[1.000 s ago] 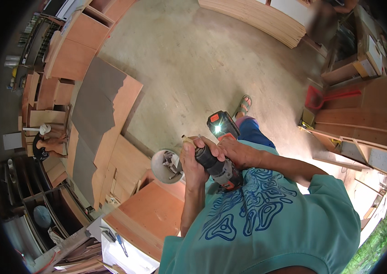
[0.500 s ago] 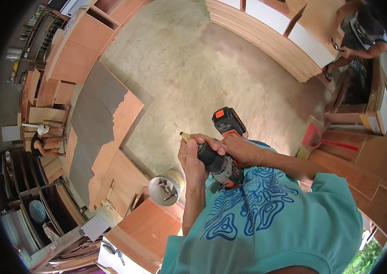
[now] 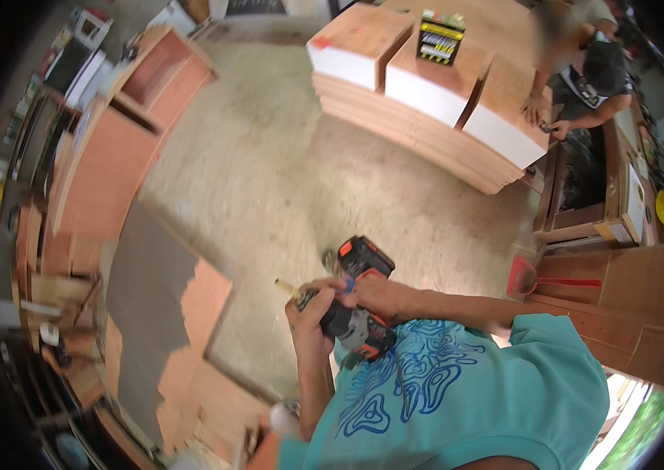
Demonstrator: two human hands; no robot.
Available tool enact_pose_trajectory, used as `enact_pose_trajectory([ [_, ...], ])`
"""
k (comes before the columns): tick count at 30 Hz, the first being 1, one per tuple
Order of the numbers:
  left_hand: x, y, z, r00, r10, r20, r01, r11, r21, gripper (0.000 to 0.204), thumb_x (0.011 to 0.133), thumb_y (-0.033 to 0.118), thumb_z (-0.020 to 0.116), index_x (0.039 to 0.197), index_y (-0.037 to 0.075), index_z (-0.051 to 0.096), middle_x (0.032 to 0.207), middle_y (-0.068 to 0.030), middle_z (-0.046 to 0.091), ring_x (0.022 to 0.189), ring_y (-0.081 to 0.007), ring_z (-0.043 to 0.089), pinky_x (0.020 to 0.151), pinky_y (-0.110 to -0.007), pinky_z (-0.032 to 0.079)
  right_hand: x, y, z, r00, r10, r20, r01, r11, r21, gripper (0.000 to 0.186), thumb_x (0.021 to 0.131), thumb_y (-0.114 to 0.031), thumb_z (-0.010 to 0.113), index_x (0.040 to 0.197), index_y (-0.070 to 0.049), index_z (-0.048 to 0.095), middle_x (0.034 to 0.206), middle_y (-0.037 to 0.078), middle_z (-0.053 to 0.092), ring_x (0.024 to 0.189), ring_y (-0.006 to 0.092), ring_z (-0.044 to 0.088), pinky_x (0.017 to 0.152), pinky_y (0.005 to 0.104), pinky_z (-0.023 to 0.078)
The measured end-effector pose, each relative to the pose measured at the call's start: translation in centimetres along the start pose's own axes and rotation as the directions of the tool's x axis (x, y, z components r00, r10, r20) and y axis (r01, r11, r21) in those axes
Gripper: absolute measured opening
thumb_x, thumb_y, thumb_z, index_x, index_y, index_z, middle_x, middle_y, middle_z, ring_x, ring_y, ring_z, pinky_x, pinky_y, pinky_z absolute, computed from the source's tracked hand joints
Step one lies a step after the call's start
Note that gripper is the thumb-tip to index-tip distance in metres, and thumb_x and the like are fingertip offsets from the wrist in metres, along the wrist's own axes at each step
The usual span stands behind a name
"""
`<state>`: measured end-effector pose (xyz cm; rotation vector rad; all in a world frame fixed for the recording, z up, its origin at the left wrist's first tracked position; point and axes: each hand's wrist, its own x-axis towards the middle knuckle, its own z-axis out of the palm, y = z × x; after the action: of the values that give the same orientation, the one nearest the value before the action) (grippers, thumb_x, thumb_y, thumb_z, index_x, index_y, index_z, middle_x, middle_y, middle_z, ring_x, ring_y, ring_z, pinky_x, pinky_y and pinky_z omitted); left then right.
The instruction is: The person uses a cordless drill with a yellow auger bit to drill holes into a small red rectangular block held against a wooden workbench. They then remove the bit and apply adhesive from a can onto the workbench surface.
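Okay, your left hand (image 3: 311,313) has its fingers round the nose of the drill (image 3: 367,335), right hand (image 3: 377,297) clamped on its grip; a yellow-and-black labelled container (image 3: 441,37) sits well beyond.

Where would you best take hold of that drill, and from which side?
Probably by the drill's handle, coming from the person's right. That stem, mostly hidden by the right hand, runs between the body and the battery, so a palm could wrap around it; the right forearm enters from that side. The left hand crowds the nose.
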<state>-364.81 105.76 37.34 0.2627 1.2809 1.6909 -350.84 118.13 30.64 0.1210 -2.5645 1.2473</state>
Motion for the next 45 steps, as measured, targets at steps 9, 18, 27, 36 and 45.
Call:
enact_pose_trajectory([
  [9, 14.4, 8.9, -3.5, 0.994, -0.057, 0.093, 0.064, 0.995, -0.081, 0.015, 0.083, 0.012, 0.065, 0.083, -0.001, 0.057, 0.08, -0.0187, 0.065, 0.072, -0.0267, 0.065, 0.068, -0.041, 0.058, 12.8, 7.9, -1.9, 0.996, 0.055, -0.074, -0.057, 0.998, -0.024, 0.045, 0.079, -0.015, 0.068, 0.121, -0.005, 0.055, 0.09, 0.011, 0.059, 0.088, 0.0321, 0.059, 0.082, 0.043, 0.044],
  [18, 25.4, 13.7, -6.8, 0.991, -0.107, 0.08, 0.113, 0.991, -0.076, 0.008, 0.085, 0.01, 0.062, 0.085, 0.002, 0.059, 0.078, -0.0173, 0.065, 0.069, -0.0264, 0.065, 0.067, -0.043, 0.057, 22.3, 14.0, -3.5, 0.979, 0.001, -0.203, 0.004, 1.0, 0.026, 0.046, 0.08, -0.016, 0.067, 0.122, -0.004, 0.053, 0.086, 0.014, 0.061, 0.084, 0.0353, 0.061, 0.076, 0.0454, 0.045],
  [27, 38.0, 17.8, -6.9, 0.985, -0.034, -0.172, 0.022, 0.997, -0.073, 0.009, 0.084, 0.006, 0.062, 0.082, -0.002, 0.058, 0.077, -0.017, 0.065, 0.066, -0.0263, 0.064, 0.065, -0.041, 0.056, 32.5, 24.2, -9.0, 0.993, -0.06, -0.105, 0.074, 0.989, 0.131, 0.043, 0.08, -0.017, 0.066, 0.119, -0.004, 0.053, 0.085, 0.012, 0.061, 0.083, 0.0351, 0.062, 0.074, 0.0466, 0.045],
  [36, 53.5, 23.1, -2.8, 0.962, -0.013, -0.272, -0.038, 0.983, -0.179, 0.01, 0.084, 0.007, 0.062, 0.087, -0.003, 0.059, 0.077, -0.0175, 0.065, 0.066, -0.0263, 0.064, 0.063, -0.04, 0.056, 41.1, 35.0, -20.7, 0.994, -0.097, -0.043, 0.099, 0.994, 0.035, 0.06, 0.081, -0.014, 0.066, 0.136, -0.004, 0.045, 0.092, 0.014, 0.059, 0.09, 0.0338, 0.06, 0.082, 0.0449, 0.043],
  [45, 66.1, 25.5, -0.2, 0.99, -0.11, -0.094, 0.096, 0.986, -0.138, 0.039, 0.095, 0.024, 0.06, 0.124, -0.001, 0.053, 0.113, -0.0222, 0.064, 0.097, -0.0307, 0.065, 0.084, -0.044, 0.055, 45.5, 42.3, -26.6, 0.987, 0.138, -0.078, -0.12, 0.972, 0.204, 0.063, 0.078, -0.01, 0.068, 0.136, -0.002, 0.045, 0.098, 0.02, 0.062, 0.096, 0.0394, 0.061, 0.084, 0.0471, 0.047],
])
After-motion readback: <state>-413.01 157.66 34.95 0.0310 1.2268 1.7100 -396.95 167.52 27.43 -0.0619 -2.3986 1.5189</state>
